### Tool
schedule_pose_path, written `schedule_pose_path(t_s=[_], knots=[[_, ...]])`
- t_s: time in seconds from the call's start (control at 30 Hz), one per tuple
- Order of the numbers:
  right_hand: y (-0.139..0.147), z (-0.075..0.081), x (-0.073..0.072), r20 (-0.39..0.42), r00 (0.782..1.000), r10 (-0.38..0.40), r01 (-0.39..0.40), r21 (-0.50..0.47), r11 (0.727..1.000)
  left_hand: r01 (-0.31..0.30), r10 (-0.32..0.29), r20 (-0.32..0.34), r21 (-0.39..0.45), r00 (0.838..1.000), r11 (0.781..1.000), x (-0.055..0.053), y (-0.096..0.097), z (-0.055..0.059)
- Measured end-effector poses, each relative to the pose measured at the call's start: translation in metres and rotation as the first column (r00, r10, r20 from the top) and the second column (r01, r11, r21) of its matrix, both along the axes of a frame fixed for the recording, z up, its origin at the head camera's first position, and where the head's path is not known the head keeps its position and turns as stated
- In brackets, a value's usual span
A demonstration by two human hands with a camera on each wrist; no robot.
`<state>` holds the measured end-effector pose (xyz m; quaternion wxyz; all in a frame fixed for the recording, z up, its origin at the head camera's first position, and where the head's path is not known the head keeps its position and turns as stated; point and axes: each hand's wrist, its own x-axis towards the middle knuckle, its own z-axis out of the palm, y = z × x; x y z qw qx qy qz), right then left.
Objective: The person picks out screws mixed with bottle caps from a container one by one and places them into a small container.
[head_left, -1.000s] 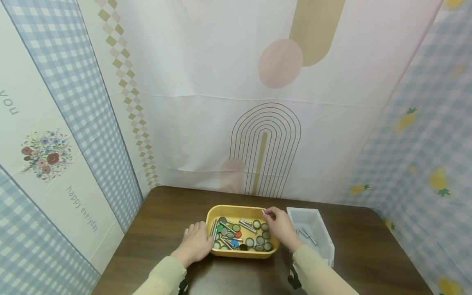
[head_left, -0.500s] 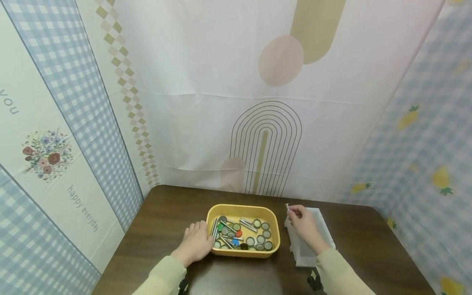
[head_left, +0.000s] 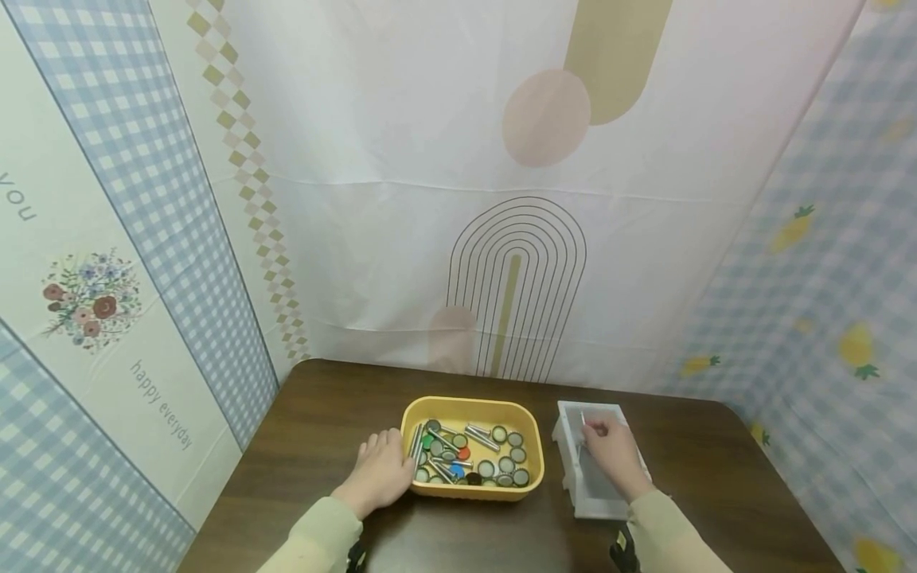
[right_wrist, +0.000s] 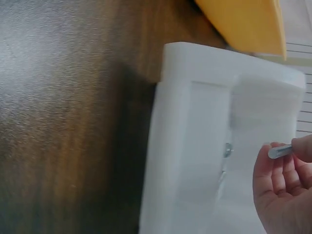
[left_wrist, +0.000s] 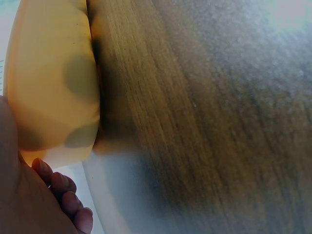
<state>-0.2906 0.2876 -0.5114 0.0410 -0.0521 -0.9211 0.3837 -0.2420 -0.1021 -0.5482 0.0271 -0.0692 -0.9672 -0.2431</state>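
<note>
My left hand (head_left: 378, 468) rests relaxed against the left end of a yellow plastic tray (head_left: 473, 493). In the left wrist view its fingertips (left_wrist: 62, 182) sit close by the tray's end wall. The tray holds metal bottle caps (head_left: 486, 469), some with green, red or blue faces, and several long silver screws (head_left: 482, 439). Over a white plastic bin (head_left: 600, 509), right of the tray, my right hand (head_left: 614, 454) pinches one screw (right_wrist: 280, 151) between thumb and fingers. Silver pieces (right_wrist: 228, 149) lie on the bin's floor; the hand hides part of the interior in the head view.
Both containers stand on a dark brown wooden table (head_left: 344, 390), with a narrow gap between them. Behind the table hangs a pale patterned curtain (head_left: 372, 263); checked cloth (head_left: 845, 263) hangs on the right.
My right hand has moved right from the yellow tray's far right corner to over the white bin, carrying a screw, and has lowered. The left hand has stayed in place.
</note>
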Motion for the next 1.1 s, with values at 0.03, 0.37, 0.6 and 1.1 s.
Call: schedule_pose_path(t_s=[0.03, 0.37, 0.6, 1.1], knots=[[0.001, -0.003, 0.0, 0.015, 1.0, 0.0, 0.0, 0.003, 1.0, 0.0, 0.0, 0.0, 0.0, 1.0, 1.0, 0.0, 0.0, 0.0], [0.007, -0.022, -0.001, 0.135, 0.991, 0.003, 0.001, -0.027, 1.0, -0.007, 0.007, 0.003, 0.003, 1.0, 1.0, 0.0, 0.001, -0.001], [0.004, -0.022, 0.003, 0.148, 0.989, 0.006, -0.001, -0.035, 0.999, -0.011, 0.011, 0.011, 0.001, 1.0, 1.0, 0.0, 0.002, 0.0], [0.004, -0.024, 0.004, 0.171, 0.985, 0.017, -0.009, -0.044, 0.999, -0.007, 0.007, 0.022, -0.001, 1.0, 1.0, 0.0, 0.002, 0.001]])
